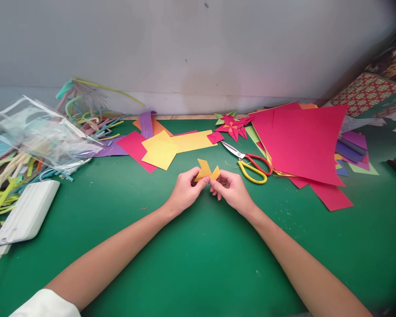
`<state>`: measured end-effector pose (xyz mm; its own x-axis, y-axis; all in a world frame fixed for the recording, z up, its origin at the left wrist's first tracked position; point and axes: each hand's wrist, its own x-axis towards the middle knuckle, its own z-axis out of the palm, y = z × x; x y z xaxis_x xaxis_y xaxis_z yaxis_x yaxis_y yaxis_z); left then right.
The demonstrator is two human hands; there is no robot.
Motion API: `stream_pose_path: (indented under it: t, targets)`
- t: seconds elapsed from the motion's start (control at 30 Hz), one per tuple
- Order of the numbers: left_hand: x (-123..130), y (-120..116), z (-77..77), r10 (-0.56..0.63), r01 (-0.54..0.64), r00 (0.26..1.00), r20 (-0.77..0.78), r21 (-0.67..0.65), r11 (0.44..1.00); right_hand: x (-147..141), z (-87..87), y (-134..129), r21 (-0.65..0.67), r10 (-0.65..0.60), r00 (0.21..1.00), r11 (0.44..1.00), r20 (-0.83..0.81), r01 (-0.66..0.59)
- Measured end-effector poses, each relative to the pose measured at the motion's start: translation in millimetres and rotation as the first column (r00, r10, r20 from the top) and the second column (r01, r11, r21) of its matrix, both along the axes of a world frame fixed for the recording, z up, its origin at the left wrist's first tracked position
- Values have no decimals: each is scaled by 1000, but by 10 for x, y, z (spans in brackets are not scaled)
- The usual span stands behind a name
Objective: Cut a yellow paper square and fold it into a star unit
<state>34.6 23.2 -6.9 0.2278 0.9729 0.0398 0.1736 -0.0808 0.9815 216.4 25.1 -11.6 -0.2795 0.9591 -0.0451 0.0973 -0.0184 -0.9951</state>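
Observation:
Between both hands is a small folded yellow-orange paper piece [204,169] with pointed flaps standing up. My left hand [187,187] pinches its left part between thumb and fingers. On the other side, my right hand [230,188] grips the right part the same way, so the fingertips nearly meet at the middle. Just beyond lie a yellow paper square [161,150] and a longer yellow strip [194,141]. Scissors [251,163] with one red and one yellow handle rest right of my right hand, blades slightly apart.
Folded red paper stars [232,127] and a small red folded square [215,137] lie near the wall. Large red sheets [303,143] are stacked at right. Leftward are a clear plastic bag [36,127], coloured strips [9,189] and a white cabled device [28,211] on the green table [191,264].

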Motion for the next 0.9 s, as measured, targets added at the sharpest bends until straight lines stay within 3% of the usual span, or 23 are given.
stream_pose_path:
  t: [0.63,0.9]
  targets:
    - [-7,-4,20,-14,14,1000,-1,10,1000,-39,0,-20,-68,36,991,997,-133,-45]
    - [-4,-5,21,-4,5,1000,-30,26,1000,-71,39,-27,-133,-35,982,991,-183,11]
